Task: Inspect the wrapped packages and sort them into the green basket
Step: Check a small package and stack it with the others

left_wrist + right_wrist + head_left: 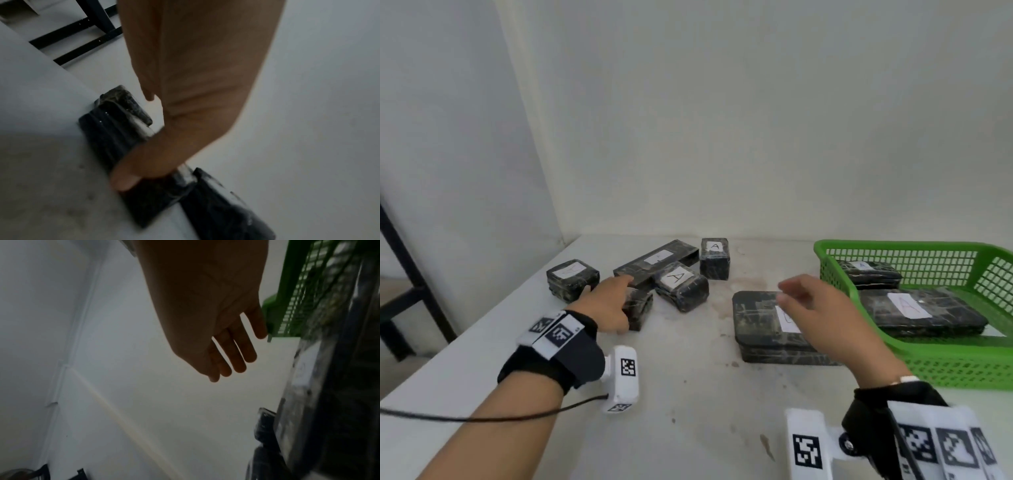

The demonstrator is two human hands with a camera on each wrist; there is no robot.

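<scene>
**poster1:** ok so what can be seen on the tabletop (pixel 688 394)? Several black wrapped packages are laid out toward the back left, most with a white label. An "A" is written on the small upright package (pixel 715 257) at the back and on the rounded package (pixel 681 286) in front of it. A long flat package (pixel 654 262) is tucked behind that one, and a squarish package (pixel 572 279) is set off to the left; its label can't be read.

**poster2:** yep. The left hand (pixel 607 306) is laid over a small dark package (pixel 639 308), with the thumb (pixel 131 172) pressed to its near side and the fingers curled over the top, so it's gripped. It hasn't been lifted as far as can be told.

**poster1:** and the right hand (pixel 822 315)?

**poster2:** It's held above the big flat package (pixel 760 325), just left of the green basket (pixel 945 359). The fingers (pixel 236 358) are stretched out loosely with small gaps, and nothing is held. Whether the package is touched can't be told.

**poster1:** Two packages are already sat in the basket: a large flat labelled package (pixel 924 315) marked "A" and a smaller package (pixel 868 272) behind it.
</scene>
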